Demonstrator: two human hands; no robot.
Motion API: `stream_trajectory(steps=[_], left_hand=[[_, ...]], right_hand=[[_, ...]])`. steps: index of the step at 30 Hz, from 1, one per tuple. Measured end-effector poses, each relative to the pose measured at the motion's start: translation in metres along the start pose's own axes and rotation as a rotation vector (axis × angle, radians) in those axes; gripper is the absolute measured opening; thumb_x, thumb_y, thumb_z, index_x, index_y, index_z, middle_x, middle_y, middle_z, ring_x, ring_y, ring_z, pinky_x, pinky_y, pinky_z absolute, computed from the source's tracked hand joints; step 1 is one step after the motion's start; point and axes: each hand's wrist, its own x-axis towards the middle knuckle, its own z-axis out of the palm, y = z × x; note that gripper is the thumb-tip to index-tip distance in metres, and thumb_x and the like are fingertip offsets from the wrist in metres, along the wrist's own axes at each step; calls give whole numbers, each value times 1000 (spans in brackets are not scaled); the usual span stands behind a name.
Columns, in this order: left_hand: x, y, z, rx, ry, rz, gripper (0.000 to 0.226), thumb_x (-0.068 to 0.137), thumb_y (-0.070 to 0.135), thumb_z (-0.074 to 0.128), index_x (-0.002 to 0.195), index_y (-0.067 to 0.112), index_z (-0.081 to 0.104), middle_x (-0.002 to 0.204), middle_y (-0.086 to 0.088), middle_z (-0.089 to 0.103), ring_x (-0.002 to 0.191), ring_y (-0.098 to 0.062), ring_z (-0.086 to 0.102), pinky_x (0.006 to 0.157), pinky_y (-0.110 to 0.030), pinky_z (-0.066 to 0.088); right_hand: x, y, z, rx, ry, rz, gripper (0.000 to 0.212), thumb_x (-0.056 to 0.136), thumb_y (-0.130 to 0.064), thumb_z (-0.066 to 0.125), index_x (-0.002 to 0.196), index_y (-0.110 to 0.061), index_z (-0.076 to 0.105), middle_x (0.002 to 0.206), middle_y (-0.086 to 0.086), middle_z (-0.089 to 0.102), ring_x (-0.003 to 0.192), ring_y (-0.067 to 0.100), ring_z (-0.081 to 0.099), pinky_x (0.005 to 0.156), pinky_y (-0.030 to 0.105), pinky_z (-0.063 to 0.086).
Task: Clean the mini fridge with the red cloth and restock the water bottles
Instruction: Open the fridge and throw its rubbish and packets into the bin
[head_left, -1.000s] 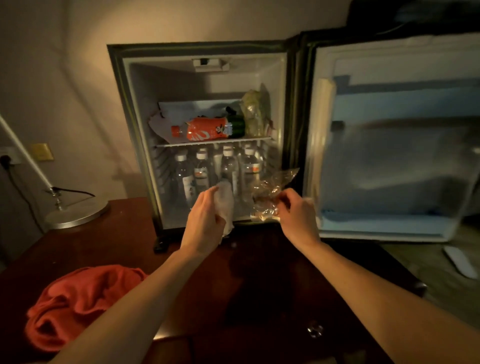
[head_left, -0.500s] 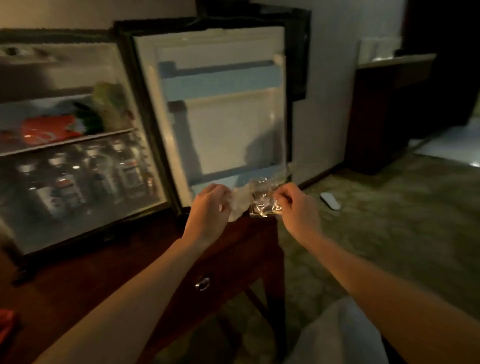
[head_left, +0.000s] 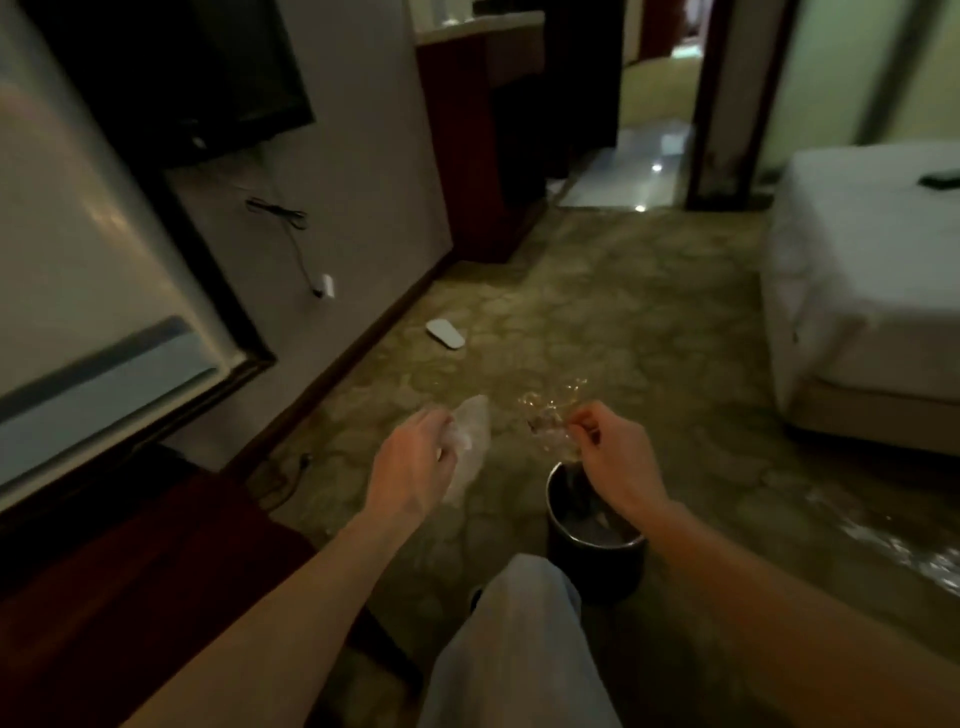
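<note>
Head view: both hands are held out over the carpet (head_left: 597, 322), well forward of the dark red worktop (head_left: 156, 587) seen at lower left. The left hand (head_left: 415, 467) is curled round a crumpled white tissue (head_left: 470, 431), which hangs from the fingers; fingertip detail is blurred. The right hand (head_left: 618, 462) is pinching a piece of clear crinkled plastic wrap (head_left: 550, 415) between thumb and fingers, held just above the rim of a small dark bin (head_left: 587, 551) standing on the carpet. The wrist is positioned directly over the bin opening; some grey rubbish can be made out inside, kind not discernible. The open fridge door (head_left: 88, 291) is seen at far left, its pale inner liner and bluish door shelf facing the camera, the dark frame edge tilted by the wide-angle view. The fridge interior, the water bottles and the red cloth are outside the frame, so their position cannot be told. A dark TV screen (head_left: 171, 73) is mounted on the wall above, with a thin black cable (head_left: 291, 228) trailing down to a small white plug. A white slipper (head_left: 445, 333) is lying on the carpet near the skirting board. A bed (head_left: 872, 291) with white sheets is seen at right, and a lit doorway (head_left: 654, 98) at the back. A knee in light trousers (head_left: 519, 639) is seen at bottom centre, just beside the bin.
</note>
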Motion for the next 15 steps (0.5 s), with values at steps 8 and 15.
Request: stream_trajectory(steps=[8, 15], left_hand=[[47, 22, 140, -45, -245, -35, 20, 91, 17, 60, 110, 17, 63, 103, 2, 61, 94, -17, 59, 80, -35, 52], [75, 18, 253, -90, -444, -47, 26, 91, 16, 56, 117, 20, 60, 110, 2, 57, 100, -16, 58, 80, -29, 48]], right_hand=[[21, 125, -9, -162, -2, 254, 7, 91, -20, 64, 97, -24, 63, 90, -8, 68, 78, 8, 63, 71, 35, 57], [48, 203, 30, -172, -111, 359, 11, 92, -17, 62, 102, -23, 63, 94, -7, 66, 83, 7, 62, 74, 33, 56]])
